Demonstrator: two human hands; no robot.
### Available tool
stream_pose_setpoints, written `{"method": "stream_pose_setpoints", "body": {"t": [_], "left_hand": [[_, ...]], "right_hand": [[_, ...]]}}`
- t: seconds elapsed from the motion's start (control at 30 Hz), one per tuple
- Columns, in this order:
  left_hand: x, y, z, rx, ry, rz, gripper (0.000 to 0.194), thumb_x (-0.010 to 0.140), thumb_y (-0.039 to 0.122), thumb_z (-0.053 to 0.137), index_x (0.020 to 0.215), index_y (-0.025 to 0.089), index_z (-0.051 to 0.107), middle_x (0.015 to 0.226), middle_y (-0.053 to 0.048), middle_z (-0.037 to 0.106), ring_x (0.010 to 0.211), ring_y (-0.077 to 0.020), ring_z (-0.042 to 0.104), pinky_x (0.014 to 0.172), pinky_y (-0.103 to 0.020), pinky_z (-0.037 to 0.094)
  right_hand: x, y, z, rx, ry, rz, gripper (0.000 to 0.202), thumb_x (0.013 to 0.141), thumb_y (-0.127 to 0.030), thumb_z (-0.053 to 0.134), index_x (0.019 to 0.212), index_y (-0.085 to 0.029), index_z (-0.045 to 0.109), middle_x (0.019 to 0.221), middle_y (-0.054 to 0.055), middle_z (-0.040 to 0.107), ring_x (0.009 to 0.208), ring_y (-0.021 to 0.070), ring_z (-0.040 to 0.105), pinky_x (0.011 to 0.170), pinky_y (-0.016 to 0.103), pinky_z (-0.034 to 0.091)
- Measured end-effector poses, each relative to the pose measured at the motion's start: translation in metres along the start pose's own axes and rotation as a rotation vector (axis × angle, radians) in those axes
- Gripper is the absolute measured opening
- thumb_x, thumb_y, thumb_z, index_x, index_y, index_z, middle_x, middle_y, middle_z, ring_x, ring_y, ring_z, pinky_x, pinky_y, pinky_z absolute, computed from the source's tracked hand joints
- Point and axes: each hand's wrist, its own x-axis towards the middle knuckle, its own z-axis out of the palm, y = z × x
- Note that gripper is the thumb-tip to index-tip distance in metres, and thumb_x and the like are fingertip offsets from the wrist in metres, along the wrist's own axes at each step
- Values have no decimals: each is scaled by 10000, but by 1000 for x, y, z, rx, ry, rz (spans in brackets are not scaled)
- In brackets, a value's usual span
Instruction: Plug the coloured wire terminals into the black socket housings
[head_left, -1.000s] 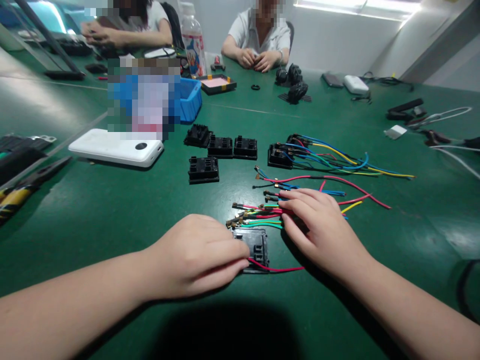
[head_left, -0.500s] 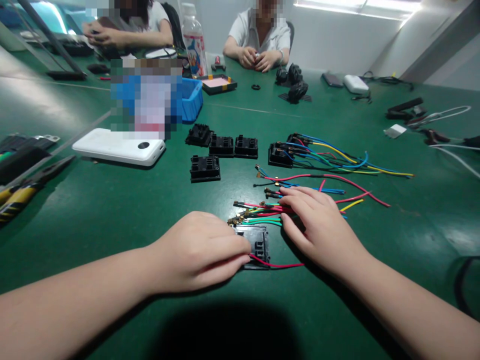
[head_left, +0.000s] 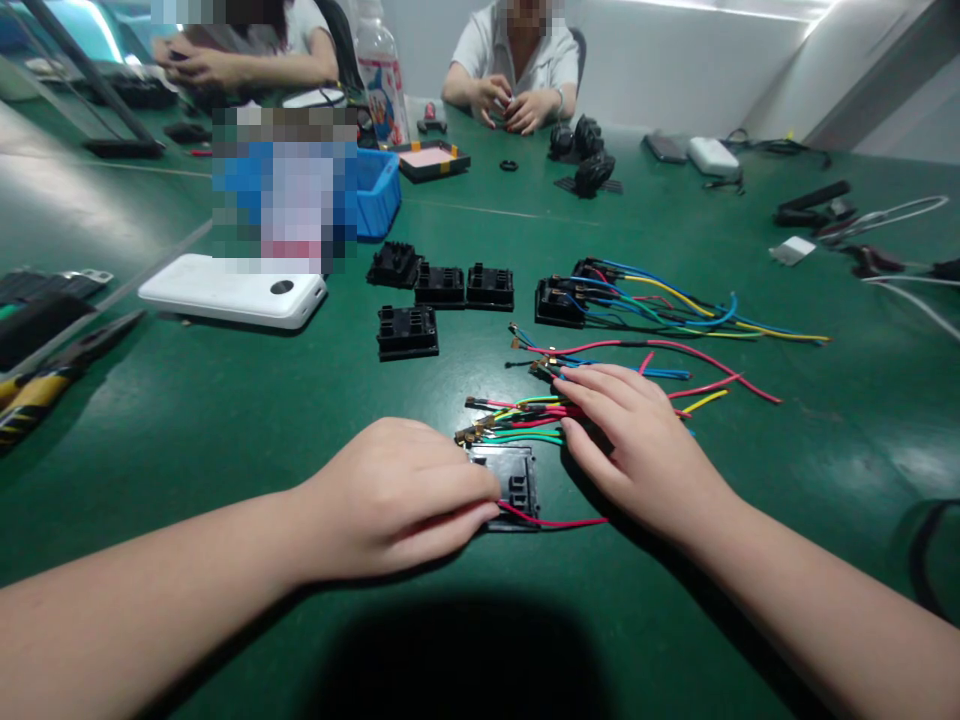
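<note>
My left hand (head_left: 409,500) is closed on the left side of a black plastic socket housing (head_left: 517,460) lying on the table. A single red wire (head_left: 555,523) runs from under its fingertips to the right, across the housing. My right hand (head_left: 626,430) lies with fingers stretched over a loose bunch of coloured wires (head_left: 517,435); these have brass terminals at their left ends. The palm hides the middle of that bunch. Beyond the hand, a longer red wire (head_left: 637,345) lies by itself.
Several black housings (head_left: 409,330) stand farther off, and wired ones (head_left: 561,300) sit to their right. At left are a white power bank (head_left: 232,290), pliers (head_left: 60,375) and a blue bin (head_left: 379,195). Two people sit across the table.
My right fingertips have shifted slightly over the wires. My left hand keeps its place on the housing. The whole view has tipped a little.
</note>
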Motion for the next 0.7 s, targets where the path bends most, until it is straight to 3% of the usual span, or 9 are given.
{"method": "stream_pose_setpoints", "body": {"t": [0.3, 0.47, 0.7], "left_hand": [[1, 0, 0, -18, -4, -9, 125, 930, 190, 520, 953, 155, 638, 638, -2, 619, 556, -130, 540, 544, -273, 338], [1, 1, -1, -27, -6, -13, 133, 930, 189, 517, 937, 154, 645, 639, -5, 622, 558, -133, 548, 545, -275, 343], [1, 1, 0, -28, -2, -17, 128, 924, 190, 529, 940, 151, 650, 640, 0, 623, 554, -130, 543, 541, -277, 345]], "right_hand": [[2, -3, -9, 88, 193, 14, 347, 890, -218, 528, 1197, -82, 617, 1244, 153, 635, 1177, 274, 545, 1016, 473, 423], [2, -2, -6, 83, 123, 35, 317, 884, -220, 528, 1176, -135, 617, 1218, 115, 653, 1172, 268, 550, 1005, 476, 416], [1, -1, -7, 75, 95, 81, 159, 846, -191, 541, 971, -160, 634, 1073, 96, 676, 1035, 262, 583, 914, 448, 427]]}}
